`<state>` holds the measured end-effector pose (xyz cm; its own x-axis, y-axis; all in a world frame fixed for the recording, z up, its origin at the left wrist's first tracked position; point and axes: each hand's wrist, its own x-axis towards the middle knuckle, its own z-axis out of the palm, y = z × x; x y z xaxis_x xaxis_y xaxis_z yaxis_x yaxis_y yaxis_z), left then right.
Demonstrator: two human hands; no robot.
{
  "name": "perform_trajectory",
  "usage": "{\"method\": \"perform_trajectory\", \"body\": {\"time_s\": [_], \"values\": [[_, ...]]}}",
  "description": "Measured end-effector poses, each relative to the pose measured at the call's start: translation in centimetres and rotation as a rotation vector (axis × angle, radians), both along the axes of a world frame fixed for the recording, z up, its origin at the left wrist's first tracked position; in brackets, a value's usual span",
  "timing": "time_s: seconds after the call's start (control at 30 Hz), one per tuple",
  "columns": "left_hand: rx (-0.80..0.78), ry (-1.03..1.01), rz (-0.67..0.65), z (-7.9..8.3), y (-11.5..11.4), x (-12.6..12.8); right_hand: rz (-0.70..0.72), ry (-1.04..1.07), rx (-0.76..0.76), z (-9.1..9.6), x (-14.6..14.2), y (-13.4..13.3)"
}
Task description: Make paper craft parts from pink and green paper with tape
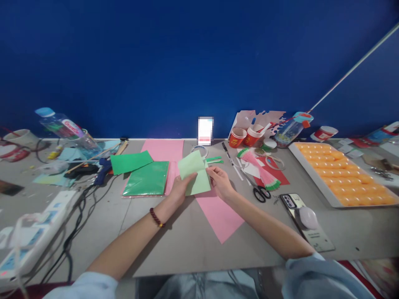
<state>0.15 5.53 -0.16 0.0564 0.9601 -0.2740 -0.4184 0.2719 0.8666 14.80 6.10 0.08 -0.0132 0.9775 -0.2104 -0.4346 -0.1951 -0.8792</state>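
Observation:
A sheet of light green paper [195, 168] is raised above the table between my hands. My left hand [181, 187] grips its lower left part, thumb lying across the front. At the right edge of the sheet, my right hand [220, 179] pinches with its fingertips; the fingers partly hide that edge. Under the hands lies pink paper [220, 216], with one corner pointing toward me. To the left rest a wrapped pack of green paper [148, 178] and a loose green sheet [131, 162]. Behind the right hand are narrow green strips [215, 160].
Black-handled scissors [261, 193], a phone [307, 222] and a tray of orange balls [343, 174] lie to the right. Red paper cups [237, 137] stand near the blue wall. On the left are a glue gun [102, 171], a plastic bottle [67, 128] and a power strip [37, 232] with cables.

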Motion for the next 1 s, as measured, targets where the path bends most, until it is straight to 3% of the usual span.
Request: {"method": "perform_trajectory", "body": {"time_s": [0.63,0.83,1.0], "values": [[-0.003,-0.047,0.052,-0.2,-0.1,0.3,-0.052,0.042,-0.016,-0.1,-0.6,-0.2],[0.007,-0.047,0.080,-0.9,0.1,0.1,0.005,0.081,-0.008,0.6,-0.4,-0.4],[0.012,-0.038,0.101,-0.7,0.2,0.1,0.050,-0.003,-0.014,0.1,0.0,-0.3]]}}
